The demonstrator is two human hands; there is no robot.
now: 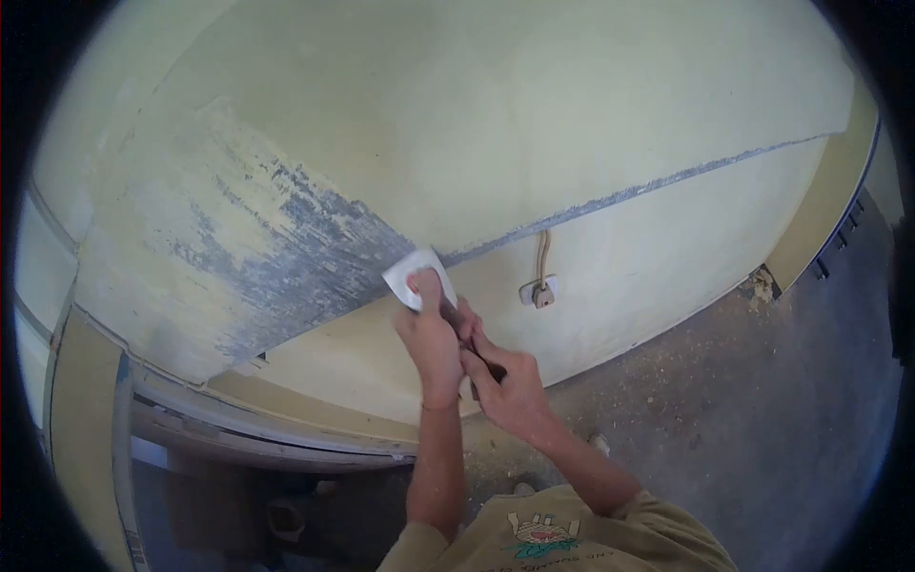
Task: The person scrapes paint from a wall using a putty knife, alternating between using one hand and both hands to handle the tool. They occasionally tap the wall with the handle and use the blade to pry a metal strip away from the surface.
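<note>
A scraper with a wide pale blade (405, 276) lies against the wall, at the lower right corner of a rough grey patch (319, 248) where the cream surface is gone. My left hand (431, 338) is wrapped round the tool near its blade, one finger pressed on the blade. Lower and to the right, my right hand (507, 386) grips the dark rear part of the handle. The two hands are close together. A thin grey scraped strip (610, 198) runs from the blade up to the right.
A socket (541, 291) with a cable hangs on the wall right of my hands. Debris dots the grey floor (686, 381). A ledge (286, 448) runs below the wall at left, with a dark space under it. Dark hooks (839, 238) line the right edge.
</note>
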